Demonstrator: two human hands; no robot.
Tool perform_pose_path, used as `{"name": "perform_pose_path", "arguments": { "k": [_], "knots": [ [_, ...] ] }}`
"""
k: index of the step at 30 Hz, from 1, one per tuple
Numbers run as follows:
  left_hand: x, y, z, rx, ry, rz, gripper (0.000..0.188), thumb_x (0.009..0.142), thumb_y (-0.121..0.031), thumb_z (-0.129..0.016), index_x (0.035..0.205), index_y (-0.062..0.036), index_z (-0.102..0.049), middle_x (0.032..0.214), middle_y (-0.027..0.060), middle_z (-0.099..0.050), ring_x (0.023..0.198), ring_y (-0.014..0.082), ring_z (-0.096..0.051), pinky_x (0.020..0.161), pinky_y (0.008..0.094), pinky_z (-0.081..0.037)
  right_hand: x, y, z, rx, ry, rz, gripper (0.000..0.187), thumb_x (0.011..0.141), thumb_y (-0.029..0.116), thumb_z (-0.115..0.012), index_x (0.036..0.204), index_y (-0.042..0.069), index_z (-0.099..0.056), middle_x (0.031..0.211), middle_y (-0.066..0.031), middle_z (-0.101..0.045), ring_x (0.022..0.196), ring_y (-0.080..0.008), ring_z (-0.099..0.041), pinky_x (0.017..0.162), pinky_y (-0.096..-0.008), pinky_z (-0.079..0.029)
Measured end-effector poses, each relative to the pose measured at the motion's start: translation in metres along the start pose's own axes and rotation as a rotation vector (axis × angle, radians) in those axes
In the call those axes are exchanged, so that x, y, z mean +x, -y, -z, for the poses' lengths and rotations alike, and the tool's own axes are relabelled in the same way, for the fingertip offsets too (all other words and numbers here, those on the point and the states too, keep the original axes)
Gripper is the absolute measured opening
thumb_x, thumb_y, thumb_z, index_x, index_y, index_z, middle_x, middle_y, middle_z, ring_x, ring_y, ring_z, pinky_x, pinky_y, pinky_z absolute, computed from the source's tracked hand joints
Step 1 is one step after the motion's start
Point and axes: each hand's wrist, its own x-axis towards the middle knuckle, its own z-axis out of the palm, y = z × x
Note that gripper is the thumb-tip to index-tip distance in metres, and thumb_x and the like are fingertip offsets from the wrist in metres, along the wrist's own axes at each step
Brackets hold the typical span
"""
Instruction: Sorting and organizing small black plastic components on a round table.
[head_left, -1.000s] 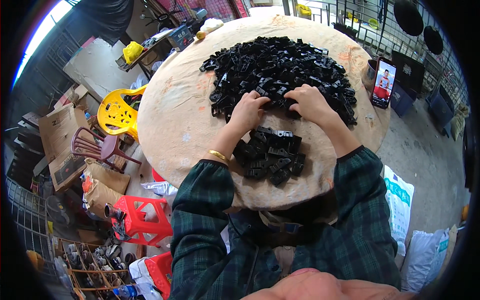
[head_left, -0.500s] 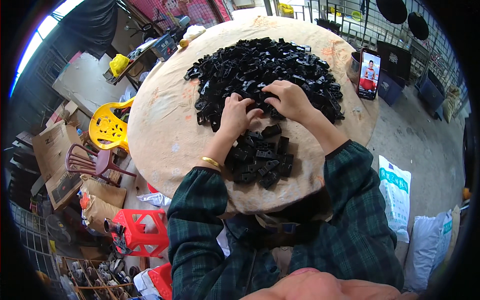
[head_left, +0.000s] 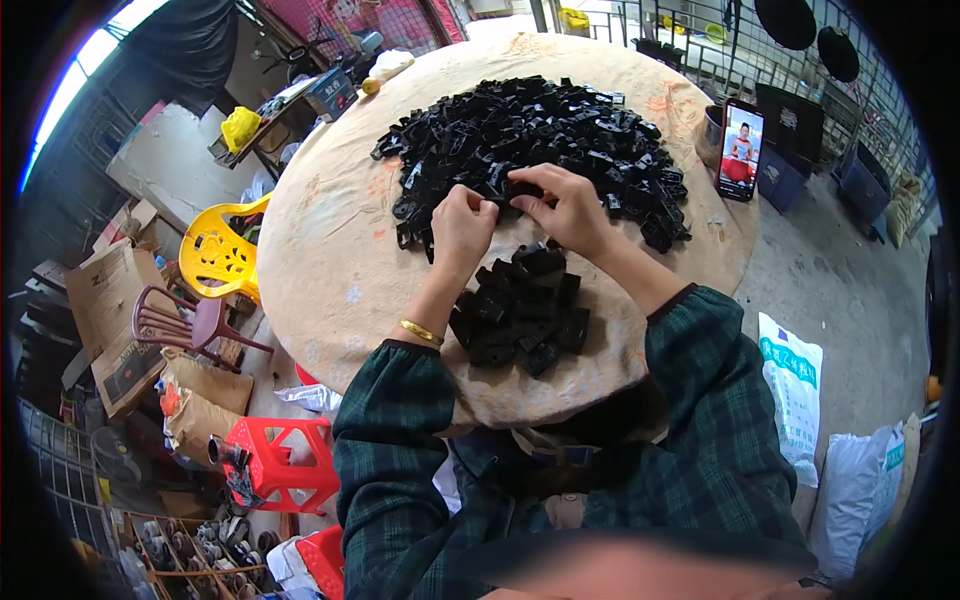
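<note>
A large heap of small black plastic parts (head_left: 530, 125) covers the far middle of a round table (head_left: 320, 250) with a cream patterned cloth. A smaller pile of black plastic parts (head_left: 515, 315) lies nearer to me, below my hands. At the near edge of the heap, my left hand (head_left: 465, 232) is closed, thumb against fingers; whatever it pinches is hidden. Close to its right, my right hand (head_left: 568, 208) grips a black plastic part (head_left: 520, 190) between thumb and fingers. The part's exact shape blends into the dark heap behind it.
A phone (head_left: 741, 150) with a lit screen stands upright at the table's right edge, beside a dark round container (head_left: 712, 130). Left of the table are a yellow chair (head_left: 215, 255), a purple chair (head_left: 205, 325) and a red stool (head_left: 285, 465). White sacks (head_left: 793, 395) stand at the right.
My left fingers have closed from a looser, spread pose, and the hand is slightly lower. My right hand has shifted a little left and down, and a black part now shows in its fingers.
</note>
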Motion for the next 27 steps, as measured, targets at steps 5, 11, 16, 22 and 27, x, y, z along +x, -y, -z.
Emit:
{"name": "perform_pose_path", "arguments": {
  "k": [5,11,16,22,27],
  "knots": [
    [0.002,0.006,0.0,-0.448,0.09,0.121,0.013,0.081,-0.009,-0.059,0.085,0.0043,-0.057,0.08,0.0122,-0.064,0.071,0.0138,-0.061,0.066,0.0263,-0.051,-0.004,0.002,-0.005,0.001,0.034,0.087,0.029,0.077,-0.004,-0.066,0.105,0.001,-0.063,0.096,-0.0095,-0.063,0.082,-0.016,-0.063,0.068,-0.0245,-0.052],
    [-0.008,-0.003,0.013,-1.332,0.492,0.177,0.033,0.084,0.002,-0.056,0.117,0.004,-0.05,0.106,0.0115,-0.059,0.092,0.0169,-0.061,0.083,0.0286,-0.052,-0.001,0.004,-0.006,0.154,-0.099,-0.019,0.026,0.078,-0.006,-0.063,0.104,-0.002,-0.062,0.095,-0.0097,-0.063,0.08,-0.014,-0.063,0.068,-0.0232,-0.052],
    [-0.018,-0.016,0.007,-1.28,0.407,0.185,0.04,0.085,0.002,-0.057,0.124,0.0017,-0.048,0.11,0.0102,-0.058,0.096,0.0173,-0.06,0.088,0.0295,-0.05,-0.003,0.003,-0.008,0.126,-0.161,-0.039,0.029,0.08,-0.008,-0.061,0.107,-0.001,-0.061,0.096,-0.0088,-0.063,0.081,-0.0113,-0.062,0.07,-0.0219,-0.051],
    [-0.019,-0.016,0.011,-1.428,0.425,0.358,0.031,0.094,-0.009,-0.048,0.124,0.0005,-0.048,0.106,0.009,-0.06,0.089,0.0174,-0.062,0.081,0.0316,-0.053,-0.005,0.008,-0.009,-0.053,-0.145,0.09,0.028,0.081,-0.006,-0.06,0.108,-0.001,-0.061,0.098,-0.011,-0.063,0.083,-0.0164,-0.062,0.07,-0.0256,-0.051],
    [-0.005,0.004,0.026,-1.361,0.496,0.361,0.027,0.095,-0.016,-0.045,0.114,-0.0003,-0.056,0.096,0.009,-0.063,0.082,0.0187,-0.063,0.073,0.0305,-0.053,0.0,0.02,-0.003,0.034,0.047,0.261,0.034,0.074,-0.005,-0.064,0.107,0.004,-0.063,0.097,-0.0108,-0.064,0.092,-0.0245,-0.058,0.081,-0.0322,-0.048]
  ]
}}
